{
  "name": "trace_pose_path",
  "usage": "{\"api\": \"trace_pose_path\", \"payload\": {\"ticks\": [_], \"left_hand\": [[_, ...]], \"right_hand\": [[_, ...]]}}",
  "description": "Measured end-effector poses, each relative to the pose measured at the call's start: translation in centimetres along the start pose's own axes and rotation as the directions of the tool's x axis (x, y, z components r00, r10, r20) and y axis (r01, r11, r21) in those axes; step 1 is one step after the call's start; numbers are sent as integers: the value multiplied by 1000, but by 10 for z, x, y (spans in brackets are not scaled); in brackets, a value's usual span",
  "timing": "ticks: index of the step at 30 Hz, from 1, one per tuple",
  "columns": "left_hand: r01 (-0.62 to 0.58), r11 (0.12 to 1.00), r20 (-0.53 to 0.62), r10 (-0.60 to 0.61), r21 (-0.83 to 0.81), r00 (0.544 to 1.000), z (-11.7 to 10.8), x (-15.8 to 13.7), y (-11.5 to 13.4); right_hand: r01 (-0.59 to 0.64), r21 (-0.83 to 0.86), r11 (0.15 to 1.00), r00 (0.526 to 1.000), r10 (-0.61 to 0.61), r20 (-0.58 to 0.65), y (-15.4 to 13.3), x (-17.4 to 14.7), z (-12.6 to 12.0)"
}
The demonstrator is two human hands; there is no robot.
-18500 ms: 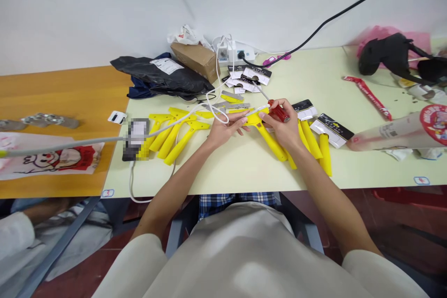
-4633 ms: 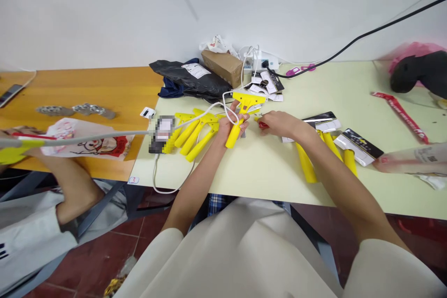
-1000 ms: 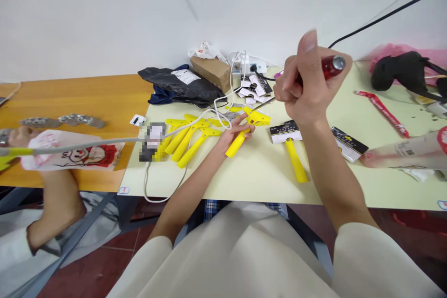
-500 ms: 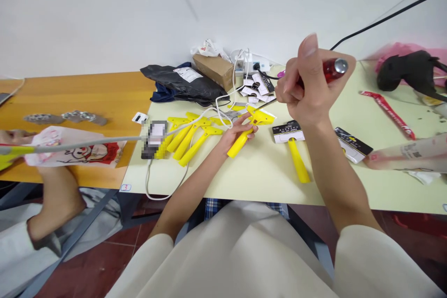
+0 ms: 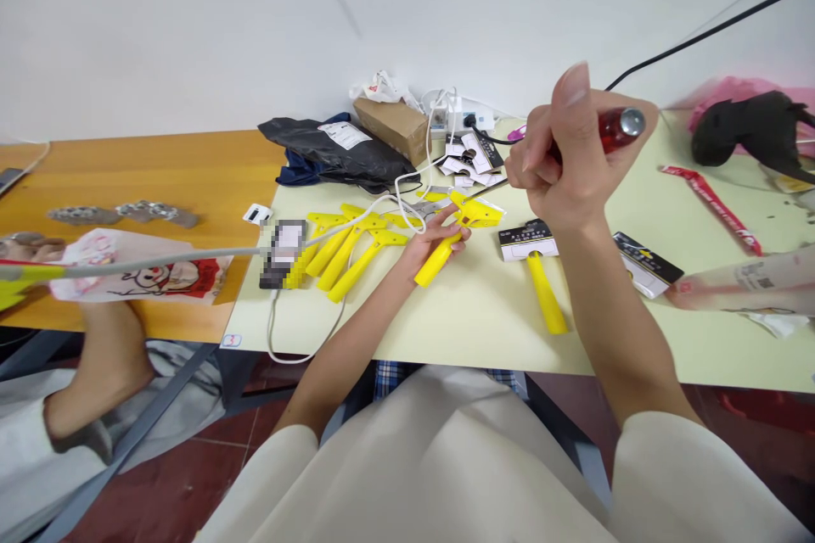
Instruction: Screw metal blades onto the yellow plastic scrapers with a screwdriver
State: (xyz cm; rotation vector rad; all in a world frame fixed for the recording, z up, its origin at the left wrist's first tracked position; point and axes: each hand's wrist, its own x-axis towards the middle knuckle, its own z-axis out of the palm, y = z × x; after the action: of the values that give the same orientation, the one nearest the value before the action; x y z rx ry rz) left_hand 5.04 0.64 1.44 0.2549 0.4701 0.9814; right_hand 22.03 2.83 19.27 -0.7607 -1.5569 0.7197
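- Lower left of centre, we see a sticker (image 5: 232, 341) on the table (image 5: 251, 322), its mark like a 3 turned sideways.
- Right of centre, we find the print on the black-and-white card (image 5: 519, 243) too small to read.
- Likewise illegible to us: the white label (image 5: 345, 135), upper centre, and the red strip (image 5: 714, 209), far right.

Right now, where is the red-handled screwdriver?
The screwdriver is right of centre in the head view, in the right hand, shaft toward the left hand's yellow plastic scraper.
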Motion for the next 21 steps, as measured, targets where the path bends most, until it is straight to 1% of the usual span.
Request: {"api": "trace_pose_path", "payload": {"ticks": [1,3,4,5,8,12,15,18,21], "left_hand": [[-2,1000,4,2,0,1000,0,0,0],[-7,1000,8,7,2,1000,0,0,0],[-9,1000,8,9,3,1000,1,-1,0],[-10,1000,7,10,3,1000,1,-1,0],[-9,1000,-12,9,2,1000,3,-1,0],[-2,1000,-63,2,-2,998,5,-1,0],[-5,1000,-46,5,-16,999,4,0,0],[-8,1000,-22,7,-19,1000,3,1,0],[-4,1000,-6,4,-15,1000,2,1,0]], "right_hand": [[63,49,997,996,-59,-71,3,0,5],[199,130,971,962,-169,-213,10,0,15],[253,155,955,943,-208,-261,12,0,20],[284,167,944,932,-230,-281,14,0,23],[291,155,944,932,-243,-270,15,0,26],[220,140,966,955,-184,-232,10,-2,22],[172,147,974,968,-140,-208,8,-4,20],[198,202,959,971,-163,-177,10,-5,20],[211,211,955,971,-180,-156,12,-4,19]]}}
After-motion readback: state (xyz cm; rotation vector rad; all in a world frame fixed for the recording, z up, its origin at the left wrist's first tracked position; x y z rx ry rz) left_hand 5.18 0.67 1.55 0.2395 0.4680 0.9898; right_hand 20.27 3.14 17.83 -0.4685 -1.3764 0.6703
